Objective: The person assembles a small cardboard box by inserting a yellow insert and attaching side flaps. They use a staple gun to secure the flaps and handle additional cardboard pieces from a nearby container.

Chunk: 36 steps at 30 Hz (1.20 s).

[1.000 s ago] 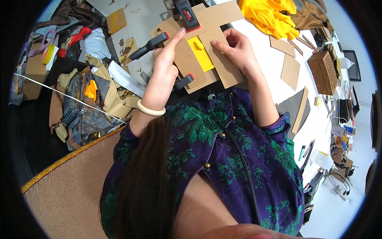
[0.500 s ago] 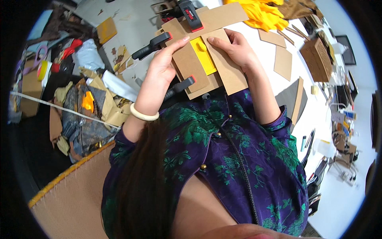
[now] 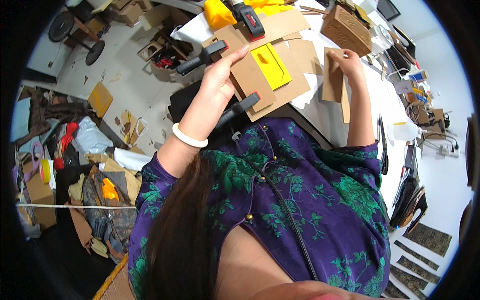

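Note:
My left hand (image 3: 220,77) grips the left side of a stack of brown boards (image 3: 252,75), thumb on top. A yellow rectangular plate (image 3: 280,72) with a small raised tab lies in the stack, its face uncovered. Three black clamps with red pads pinch the boards: a top clamp (image 3: 248,21), a left clamp (image 3: 202,57) and a lower clamp (image 3: 240,109). To the right, over the white table, my right hand (image 3: 351,66) pinches the upper end of a separate brown board strip (image 3: 333,77). The fingers beneath that strip are partly hidden.
On the white table (image 3: 312,117) lie a loose brown board (image 3: 306,55), a carved brown block (image 3: 346,31) and yellow cloth (image 3: 219,14). A white plastic bottle (image 3: 404,131) stands at the right. Scraps and bags (image 3: 90,142) fill the floor area on the left.
My right hand has lifted the brown board strip off the stack beside the yellow plate and carried it right, over the table. My left hand keeps its grip. The view has shifted.

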Each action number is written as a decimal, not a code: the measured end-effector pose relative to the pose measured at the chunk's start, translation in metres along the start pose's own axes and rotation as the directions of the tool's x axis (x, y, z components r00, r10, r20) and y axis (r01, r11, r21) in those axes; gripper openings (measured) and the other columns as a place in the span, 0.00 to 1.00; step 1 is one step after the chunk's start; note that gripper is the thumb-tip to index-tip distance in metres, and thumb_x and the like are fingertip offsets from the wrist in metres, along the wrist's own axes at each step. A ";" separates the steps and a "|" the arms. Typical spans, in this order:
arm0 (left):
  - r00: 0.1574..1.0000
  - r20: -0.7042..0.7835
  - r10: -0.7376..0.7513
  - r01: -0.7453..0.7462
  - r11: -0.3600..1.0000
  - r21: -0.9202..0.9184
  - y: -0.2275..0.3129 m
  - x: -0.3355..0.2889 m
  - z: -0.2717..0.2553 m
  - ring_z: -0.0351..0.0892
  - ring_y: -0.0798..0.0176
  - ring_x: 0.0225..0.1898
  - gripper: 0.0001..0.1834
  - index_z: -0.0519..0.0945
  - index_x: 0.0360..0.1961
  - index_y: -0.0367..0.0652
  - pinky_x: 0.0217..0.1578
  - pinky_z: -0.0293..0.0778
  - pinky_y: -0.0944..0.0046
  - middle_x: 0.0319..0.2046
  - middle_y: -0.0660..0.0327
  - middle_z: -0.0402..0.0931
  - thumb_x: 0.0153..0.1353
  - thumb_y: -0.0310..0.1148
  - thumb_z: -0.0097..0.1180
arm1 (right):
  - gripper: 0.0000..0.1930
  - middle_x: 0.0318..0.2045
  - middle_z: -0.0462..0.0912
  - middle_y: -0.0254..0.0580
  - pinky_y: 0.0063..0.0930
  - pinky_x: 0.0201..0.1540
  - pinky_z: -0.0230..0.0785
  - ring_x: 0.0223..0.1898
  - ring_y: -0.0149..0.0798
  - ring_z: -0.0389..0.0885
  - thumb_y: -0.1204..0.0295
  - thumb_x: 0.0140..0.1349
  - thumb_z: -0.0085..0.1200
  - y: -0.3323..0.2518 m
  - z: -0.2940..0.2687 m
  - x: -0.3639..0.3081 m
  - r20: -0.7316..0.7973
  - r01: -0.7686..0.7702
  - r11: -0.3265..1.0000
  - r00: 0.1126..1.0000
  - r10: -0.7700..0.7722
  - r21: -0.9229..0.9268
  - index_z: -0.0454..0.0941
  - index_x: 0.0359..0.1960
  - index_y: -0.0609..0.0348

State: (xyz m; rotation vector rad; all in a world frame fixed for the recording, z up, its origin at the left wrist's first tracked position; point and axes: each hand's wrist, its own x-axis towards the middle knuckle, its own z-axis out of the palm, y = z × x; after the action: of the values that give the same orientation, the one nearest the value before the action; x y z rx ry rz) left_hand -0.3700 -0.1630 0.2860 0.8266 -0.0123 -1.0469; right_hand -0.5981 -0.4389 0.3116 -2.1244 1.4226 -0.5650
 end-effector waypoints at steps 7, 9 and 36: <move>0.996 0.017 -0.085 0.086 0.994 -0.063 -0.013 0.008 0.019 0.83 0.55 0.50 0.24 0.77 0.53 0.40 0.53 0.81 0.51 0.49 0.55 0.81 0.55 0.24 0.70 | 0.43 0.54 0.80 0.54 0.40 0.59 0.71 0.54 0.43 0.80 0.44 0.57 0.66 -0.055 0.010 -0.045 0.336 0.017 0.908 0.926 -0.173 0.419 0.70 0.63 0.68; 0.993 0.045 -0.107 0.108 0.993 -0.036 -0.016 0.003 0.029 0.82 0.56 0.51 0.23 0.77 0.54 0.41 0.54 0.79 0.51 0.49 0.56 0.81 0.57 0.26 0.69 | 0.41 0.54 0.80 0.54 0.37 0.57 0.74 0.53 0.40 0.81 0.50 0.56 0.68 -0.085 0.013 -0.051 0.511 -0.116 0.909 0.852 -0.116 0.400 0.70 0.63 0.69; 0.854 0.426 0.298 -0.477 0.126 0.870 0.049 0.022 0.025 0.81 0.54 0.43 0.41 0.80 0.36 0.32 0.47 0.72 0.60 0.33 0.48 0.80 0.69 0.67 0.38 | 0.24 0.45 0.86 0.44 0.26 0.54 0.77 0.46 0.33 0.85 0.63 0.48 0.75 -0.077 -0.011 -0.032 0.623 -0.268 0.800 0.765 -0.162 0.537 0.84 0.46 0.60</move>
State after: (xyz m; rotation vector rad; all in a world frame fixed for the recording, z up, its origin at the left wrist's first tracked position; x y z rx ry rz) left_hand -0.3307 -0.1827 0.3255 1.7731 -1.1147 -0.4480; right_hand -0.5609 -0.3864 0.3665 -1.5100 0.7561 -0.1686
